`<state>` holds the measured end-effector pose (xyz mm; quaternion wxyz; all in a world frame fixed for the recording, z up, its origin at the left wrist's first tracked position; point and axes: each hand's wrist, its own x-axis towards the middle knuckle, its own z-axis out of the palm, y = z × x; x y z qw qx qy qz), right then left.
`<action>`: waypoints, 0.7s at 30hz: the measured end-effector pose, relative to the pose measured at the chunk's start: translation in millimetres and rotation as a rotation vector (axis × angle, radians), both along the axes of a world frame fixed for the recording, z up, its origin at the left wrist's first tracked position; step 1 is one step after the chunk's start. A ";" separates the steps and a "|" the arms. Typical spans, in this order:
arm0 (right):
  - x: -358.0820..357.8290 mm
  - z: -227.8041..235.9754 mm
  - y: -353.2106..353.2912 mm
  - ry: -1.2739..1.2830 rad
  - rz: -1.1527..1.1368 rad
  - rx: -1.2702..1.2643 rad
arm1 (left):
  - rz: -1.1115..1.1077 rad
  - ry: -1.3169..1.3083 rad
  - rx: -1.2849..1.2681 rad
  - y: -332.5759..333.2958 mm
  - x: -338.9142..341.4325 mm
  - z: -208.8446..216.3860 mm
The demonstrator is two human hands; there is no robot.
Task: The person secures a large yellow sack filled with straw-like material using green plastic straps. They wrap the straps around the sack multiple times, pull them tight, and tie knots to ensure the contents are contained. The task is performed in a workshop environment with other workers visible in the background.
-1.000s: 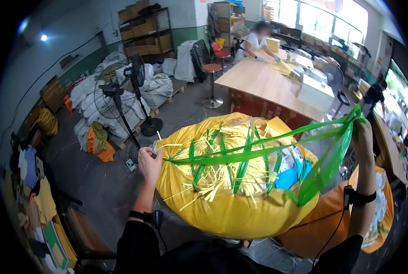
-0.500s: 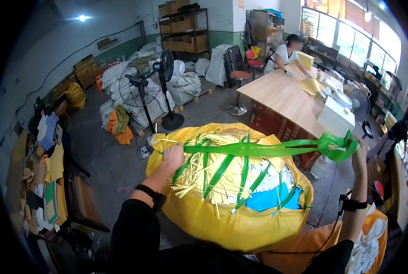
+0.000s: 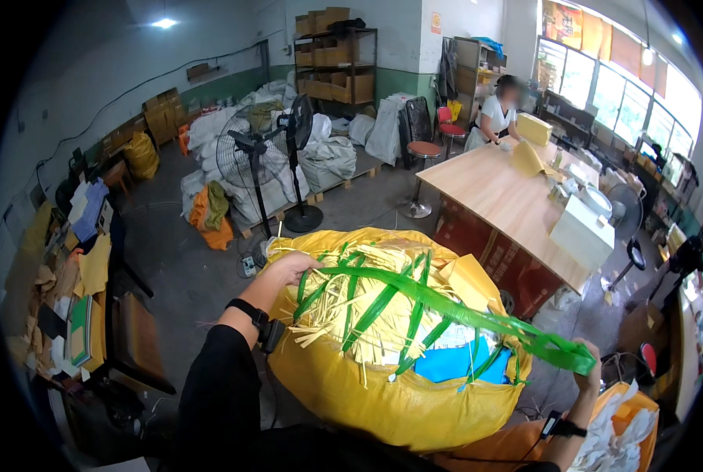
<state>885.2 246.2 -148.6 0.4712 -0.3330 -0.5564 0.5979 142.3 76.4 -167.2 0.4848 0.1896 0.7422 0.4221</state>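
A big yellow woven sack (image 3: 383, 413), stuffed full, stands in front of me. Pale yellow paper strips (image 3: 371, 311) and a bright blue piece (image 3: 446, 362) show in its mouth, under green plastic strapping laced across in zigzags. My left hand (image 3: 295, 267) is closed on the green plastic strap (image 3: 457, 311) at the sack's far left rim. From there the strap's loose length runs slackly over the top to the right. Beyond the sack's right side, my right hand (image 3: 590, 370) grips its other end. The fingertips of my left hand are partly hidden.
A wooden-topped table (image 3: 485, 193) stands to the far right, with a person (image 3: 497, 114) working behind it. Two standing fans (image 3: 296, 157) are ahead near piled white sacks. An orange sack (image 3: 623, 413) lies close at my right, and a cluttered bench (image 3: 92, 315) at my left.
My right hand has come down and slightly left, and the strap, stretched nearly level before, now slopes down across the sack. The left hand stays at the left rim.
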 end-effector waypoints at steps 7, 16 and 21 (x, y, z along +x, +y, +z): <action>23.4 32.2 -31.9 -0.414 -0.077 -0.020 | -0.238 1.461 0.223 -16.1 30.4 -17.0; 2.5 16.2 -29.1 -0.604 -0.229 0.072 | -0.230 1.823 0.092 -22.1 40.5 -20.2; -79.0 54.4 -38.7 -0.596 -0.142 0.222 | 0.129 1.079 0.187 -14.3 31.0 -27.6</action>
